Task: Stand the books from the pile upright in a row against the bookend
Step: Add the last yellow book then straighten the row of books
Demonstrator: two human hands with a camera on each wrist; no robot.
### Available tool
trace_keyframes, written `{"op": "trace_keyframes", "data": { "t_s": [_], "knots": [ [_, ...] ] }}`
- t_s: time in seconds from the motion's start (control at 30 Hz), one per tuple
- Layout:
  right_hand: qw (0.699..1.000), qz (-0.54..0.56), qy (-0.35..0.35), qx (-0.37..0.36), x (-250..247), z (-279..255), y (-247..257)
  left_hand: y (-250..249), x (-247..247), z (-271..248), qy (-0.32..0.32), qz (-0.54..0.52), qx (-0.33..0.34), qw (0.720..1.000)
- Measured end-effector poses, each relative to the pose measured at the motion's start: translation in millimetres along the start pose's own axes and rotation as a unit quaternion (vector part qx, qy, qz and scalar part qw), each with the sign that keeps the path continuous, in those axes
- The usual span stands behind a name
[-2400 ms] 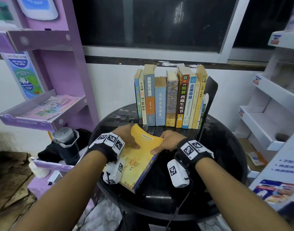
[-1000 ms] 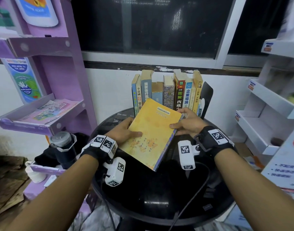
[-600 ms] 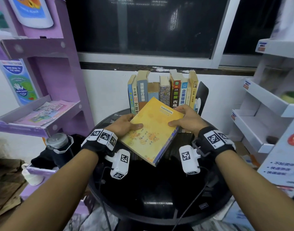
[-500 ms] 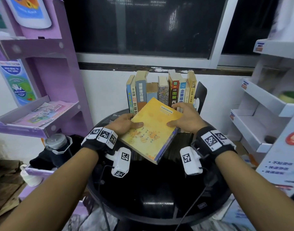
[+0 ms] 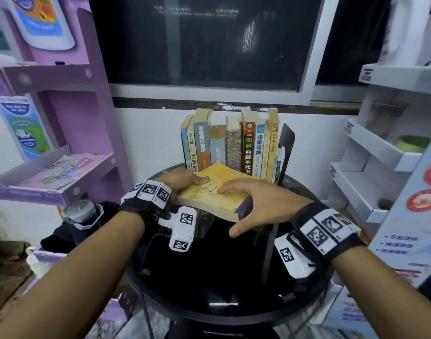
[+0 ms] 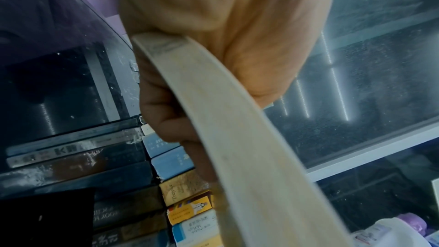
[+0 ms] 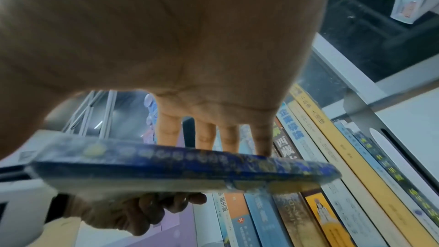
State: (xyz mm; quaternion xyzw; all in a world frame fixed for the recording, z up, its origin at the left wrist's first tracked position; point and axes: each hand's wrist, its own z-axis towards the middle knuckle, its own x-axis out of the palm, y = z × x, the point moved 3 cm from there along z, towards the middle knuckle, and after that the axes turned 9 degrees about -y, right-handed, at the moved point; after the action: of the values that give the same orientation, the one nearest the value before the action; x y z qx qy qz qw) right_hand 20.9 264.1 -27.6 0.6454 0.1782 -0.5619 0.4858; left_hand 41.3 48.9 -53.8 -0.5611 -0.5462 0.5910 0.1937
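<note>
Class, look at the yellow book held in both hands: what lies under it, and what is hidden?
Under the yellow book, the left hand curls its fingers beneath it; below is the black table. The right hand rests fingers on top. The book hides the lower spines of the standing row.

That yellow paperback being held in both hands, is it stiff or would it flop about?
Probably bendy: the yellow paperback book shows a curved page edge in the left wrist view. It likely feels light, since the left hand grips one edge while the right hand only rests straight fingers on it. Unlikely to roll.
</note>
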Motion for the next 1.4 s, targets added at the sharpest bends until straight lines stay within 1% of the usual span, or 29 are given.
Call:
{"op": "trace_keyframes", "data": {
  "t_s": [0.07, 0.17, 0.3, 0.37, 0.43, 0.53, 0.67, 0.73, 0.77, 0.83, 0.87, 0.93, 1.0, 1.03, 1.07, 1.17, 1.27, 1.4],
  "knots": [
    [0.999, -0.043, -0.020, -0.026, 1, -3, 5, 1, 1, -3, 0.012, -0.001, -0.023, 1.000],
    [0.986, -0.124, -0.086, -0.076, -1, -6, 12, -1, 3, -9, 0.050, -0.015, -0.068, 0.996],
    [0.965, -0.186, -0.142, -0.120, -8, -14, 20, -10, 5, -12, 0.067, -0.017, -0.071, 0.995],
    [0.956, -0.207, -0.161, -0.134, -10, -19, 20, -20, 8, -16, 0.076, -0.040, -0.065, 0.994],
    [0.953, -0.194, -0.186, -0.143, -15, -25, 21, -28, 11, -18, 0.082, -0.066, -0.059, 0.993],
    [0.955, -0.134, -0.227, -0.138, -26, -33, 15, -39, 15, -20, 0.087, -0.140, -0.050, 0.985],
    [0.952, -0.070, -0.285, -0.083, -45, -40, -4, -52, 28, -21, 0.131, -0.169, -0.052, 0.975],
    [0.947, -0.044, -0.314, -0.055, -57, -44, -13, -58, 35, -21, 0.128, -0.164, -0.045, 0.977],
    [0.943, -0.031, -0.327, -0.044, -63, -47, -17, -61, 38, -20, 0.106, -0.158, -0.030, 0.981],
    [0.933, -0.012, -0.359, -0.030, -75, -53, -25, -70, 44, -17, 0.027, -0.150, 0.022, 0.988],
    [0.926, -0.006, -0.376, -0.022, -80, -56, -28, -75, 47, -15, -0.014, -0.155, 0.054, 0.986],
    [0.914, 0.002, -0.407, -0.003, -91, -59, -37, -84, 53, -8, -0.094, -0.163, 0.127, 0.974],
    [0.900, 0.016, -0.436, 0.019, -100, -61, -44, -95, 56, -5, -0.173, -0.117, 0.214, 0.954],
    [0.893, 0.021, -0.449, 0.028, -105, -62, -46, -100, 58, -5, -0.198, -0.096, 0.251, 0.943],
    [0.886, 0.023, -0.462, 0.034, -110, -63, -47, -106, 61, -6, -0.211, -0.084, 0.277, 0.934],
    [0.868, 0.027, -0.493, 0.049, -126, -63, -51, -119, 70, -2, -0.249, -0.030, 0.328, 0.911],
    [0.850, 0.038, -0.523, 0.057, -139, -61, -54, -129, 80, 5, -0.303, 0.064, 0.383, 0.871],
    [0.827, 0.056, -0.556, 0.066, -151, -53, -63, -140, 93, 15, -0.322, 0.135, 0.437, 0.829]
  ]
}}
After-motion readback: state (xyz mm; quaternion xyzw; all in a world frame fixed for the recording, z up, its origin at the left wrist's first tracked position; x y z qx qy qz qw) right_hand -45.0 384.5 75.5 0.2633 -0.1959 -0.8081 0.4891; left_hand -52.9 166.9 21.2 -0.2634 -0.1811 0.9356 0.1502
